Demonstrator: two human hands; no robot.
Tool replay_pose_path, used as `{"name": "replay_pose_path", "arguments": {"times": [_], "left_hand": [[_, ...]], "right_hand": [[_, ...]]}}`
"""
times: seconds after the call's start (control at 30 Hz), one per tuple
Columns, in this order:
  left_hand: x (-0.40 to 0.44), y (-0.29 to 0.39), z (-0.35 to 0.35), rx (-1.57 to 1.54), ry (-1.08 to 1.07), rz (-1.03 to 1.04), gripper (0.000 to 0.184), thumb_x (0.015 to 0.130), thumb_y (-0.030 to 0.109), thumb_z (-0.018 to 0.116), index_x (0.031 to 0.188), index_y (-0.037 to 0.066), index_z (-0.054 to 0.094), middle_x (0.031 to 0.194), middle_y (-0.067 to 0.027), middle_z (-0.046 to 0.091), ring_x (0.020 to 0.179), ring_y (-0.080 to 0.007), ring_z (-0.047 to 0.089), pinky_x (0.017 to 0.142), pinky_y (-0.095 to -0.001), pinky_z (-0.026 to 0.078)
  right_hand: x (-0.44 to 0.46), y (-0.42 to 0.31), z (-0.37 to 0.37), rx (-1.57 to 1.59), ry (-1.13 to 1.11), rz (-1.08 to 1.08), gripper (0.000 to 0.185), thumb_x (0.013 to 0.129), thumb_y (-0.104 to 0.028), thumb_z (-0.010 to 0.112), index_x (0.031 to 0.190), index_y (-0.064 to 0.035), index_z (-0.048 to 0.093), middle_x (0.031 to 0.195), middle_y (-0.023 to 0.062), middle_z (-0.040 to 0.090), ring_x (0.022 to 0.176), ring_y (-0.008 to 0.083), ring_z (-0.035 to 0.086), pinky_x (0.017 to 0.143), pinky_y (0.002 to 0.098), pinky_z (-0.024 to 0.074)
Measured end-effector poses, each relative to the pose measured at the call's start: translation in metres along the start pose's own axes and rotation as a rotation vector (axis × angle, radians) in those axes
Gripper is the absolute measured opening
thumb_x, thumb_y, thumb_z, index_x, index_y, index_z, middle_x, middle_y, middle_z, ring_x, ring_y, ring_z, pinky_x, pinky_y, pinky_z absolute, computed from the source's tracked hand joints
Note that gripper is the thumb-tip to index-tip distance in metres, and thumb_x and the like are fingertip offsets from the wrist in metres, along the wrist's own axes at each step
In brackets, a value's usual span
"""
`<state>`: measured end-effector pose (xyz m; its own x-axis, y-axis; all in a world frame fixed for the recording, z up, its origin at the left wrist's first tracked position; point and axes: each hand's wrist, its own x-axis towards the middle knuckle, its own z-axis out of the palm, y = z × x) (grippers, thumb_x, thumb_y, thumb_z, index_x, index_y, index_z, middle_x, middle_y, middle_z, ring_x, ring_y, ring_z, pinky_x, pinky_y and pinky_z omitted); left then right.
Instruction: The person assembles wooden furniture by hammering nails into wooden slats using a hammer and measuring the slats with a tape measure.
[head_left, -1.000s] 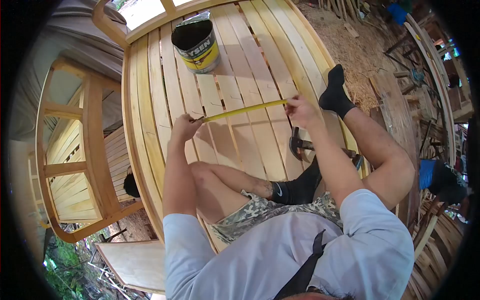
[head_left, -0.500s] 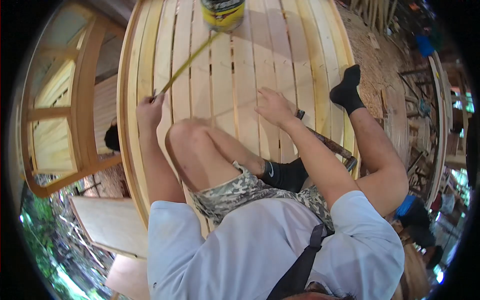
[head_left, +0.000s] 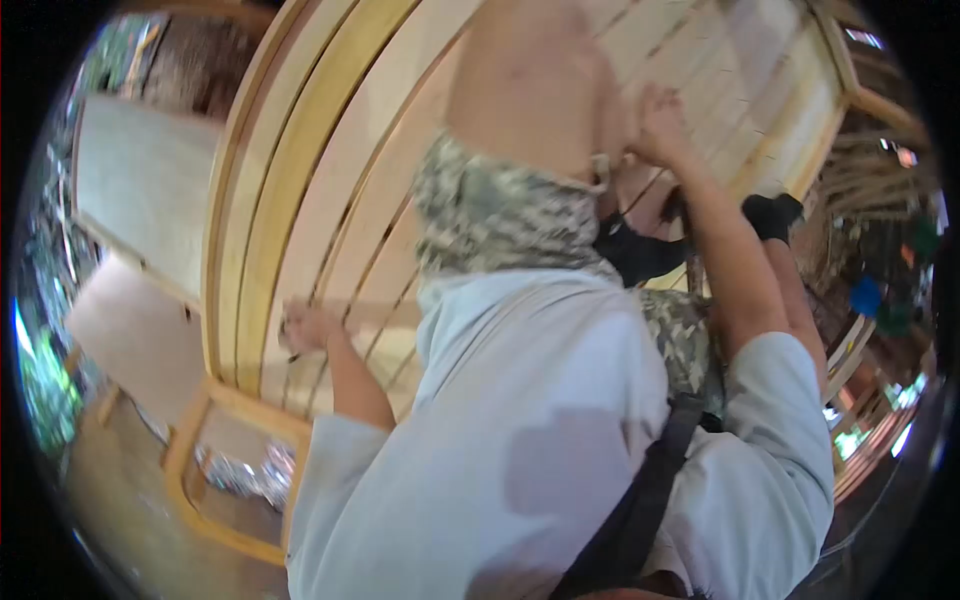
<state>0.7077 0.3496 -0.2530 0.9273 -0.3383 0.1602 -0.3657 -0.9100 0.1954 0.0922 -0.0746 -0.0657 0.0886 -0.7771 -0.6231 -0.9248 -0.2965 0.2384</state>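
My left hand (head_left: 312,328) is low over the slatted wooden surface (head_left: 300,215), its fingers closed around something small and dark that is too blurred to name. My right hand (head_left: 660,125) is beside my bent knee (head_left: 535,90), above the slats. Its fingers are blurred but look apart, and I see nothing in them. A dark object (head_left: 676,208) shows partly behind my right forearm; its kind is unclear.
I sit on the slats, with one black-socked foot (head_left: 772,215) at the right edge. Flat panels (head_left: 150,190) and an open wooden frame (head_left: 190,430) stand at the left. Stacked sticks (head_left: 850,180) and clutter lie at the right.
My view has turned and tilted toward my body, and much is blurred. My left hand is now lower, near my side. The yellow can and the yellow strip at my left hand are out of sight.
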Motion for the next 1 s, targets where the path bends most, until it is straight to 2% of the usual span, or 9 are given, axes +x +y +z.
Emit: {"name": "replay_pose_path", "arguments": {"times": [0.07,0.13,0.27,0.33,0.4,0.5,0.57,0.67,1.0], "left_hand": [[-0.007,0.124,-0.083,0.233,0.109,-0.035,0.048,0.093,0.039,0.056,0.076,-0.004,0.069,0.094,-0.0232,0.068,0.083,-0.0371,0.064,0.071,-0.0480,0.053],[-0.002,0.117,-0.083,0.163,0.301,0.044,0.039,0.086,0.030,0.061,0.065,-0.003,0.065,0.092,-0.0225,0.067,0.085,-0.0389,0.063,0.072,-0.0492,0.052],[0.002,0.109,-0.087,0.112,0.298,0.121,0.029,0.078,0.025,0.065,0.063,0.000,0.065,0.097,-0.0193,0.067,0.089,-0.0366,0.063,0.070,-0.0522,0.050],[0.000,0.119,-0.092,0.176,0.318,0.085,0.026,0.076,0.024,0.066,0.062,0.001,0.063,0.101,-0.0169,0.065,0.087,-0.0373,0.061,0.069,-0.0528,0.048],[-0.001,0.120,-0.100,0.167,0.337,0.055,0.026,0.075,0.024,0.067,0.062,0.002,0.062,0.102,-0.0143,0.063,0.086,-0.0375,0.059,0.069,-0.0520,0.047],[-0.009,0.130,-0.110,0.133,0.377,0.010,0.026,0.077,0.023,0.065,0.067,0.000,0.066,0.100,-0.0157,0.065,0.086,-0.0384,0.061,0.073,-0.0513,0.049],[-0.011,0.129,-0.110,0.135,0.367,0.002,0.026,0.077,0.024,0.066,0.067,0.000,0.067,0.100,-0.0148,0.064,0.087,-0.0381,0.061,0.074,-0.0514,0.049],[-0.010,0.134,-0.114,0.114,0.360,-0.007,0.025,0.078,0.024,0.067,0.068,0.001,0.067,0.102,-0.0137,0.064,0.088,-0.0375,0.060,0.076,-0.0512,0.049],[-0.012,0.134,-0.113,0.134,0.328,-0.018,0.027,0.079,0.024,0.066,0.069,-0.001,0.066,0.103,-0.0144,0.064,0.091,-0.0358,0.061,0.080,-0.0508,0.048]], "right_hand": [[0.013,0.009,0.020,-0.134,0.055,0.004,0.121,0.074,-0.061,0.074,0.148,0.0147,0.017,0.151,0.0355,0.030,0.142,0.0503,0.027,0.120,0.0510,0.0185],[0.024,0.033,0.041,-0.087,0.109,-0.143,0.112,0.077,-0.055,0.073,0.147,0.0146,0.020,0.150,0.0374,0.029,0.141,0.0514,0.028,0.120,0.0511,0.0190],[0.007,0.025,0.031,-0.077,0.153,-0.337,0.089,0.083,-0.036,0.071,0.138,0.0179,0.028,0.144,0.0404,0.033,0.137,0.0546,0.029,0.119,0.0530,0.0176],[0.010,0.036,0.034,0.020,0.018,-0.239,0.080,0.084,-0.028,0.068,0.135,0.0184,0.029,0.141,0.0414,0.034,0.137,0.0545,0.026,0.120,0.0536,0.0167],[0.000,0.037,0.040,-0.108,0.194,-0.387,0.077,0.085,-0.024,0.066,0.135,0.0193,0.026,0.141,0.0426,0.031,0.137,0.0558,0.024,0.119,0.0542,0.0156],[0.000,0.057,0.055,-0.058,0.222,-0.498,0.079,0.088,-0.024,0.063,0.136,0.0215,0.021,0.141,0.0447,0.028,0.135,0.0616,0.021,0.118,0.0568,0.0137],[-0.005,0.048,0.037,-0.065,-0.020,-0.364,0.084,0.090,-0.025,0.061,0.138,0.0240,0.013,0.143,0.0479,0.022,0.134,0.0672,0.016,0.117,0.0607,0.0108],[0.004,0.071,0.059,-0.008,0.133,-0.464,0.087,0.092,-0.028,0.060,0.140,0.0239,0.009,0.142,0.0508,0.018,0.133,0.0698,0.014,0.116,0.0635,0.0095],[-0.002,0.058,0.051,-0.123,0.007,-0.356,0.093,0.091,-0.030,0.061,0.139,0.0274,0.006,0.142,0.0531,0.017,0.135,0.0672,0.015,0.117,0.0611,0.0136]]}}
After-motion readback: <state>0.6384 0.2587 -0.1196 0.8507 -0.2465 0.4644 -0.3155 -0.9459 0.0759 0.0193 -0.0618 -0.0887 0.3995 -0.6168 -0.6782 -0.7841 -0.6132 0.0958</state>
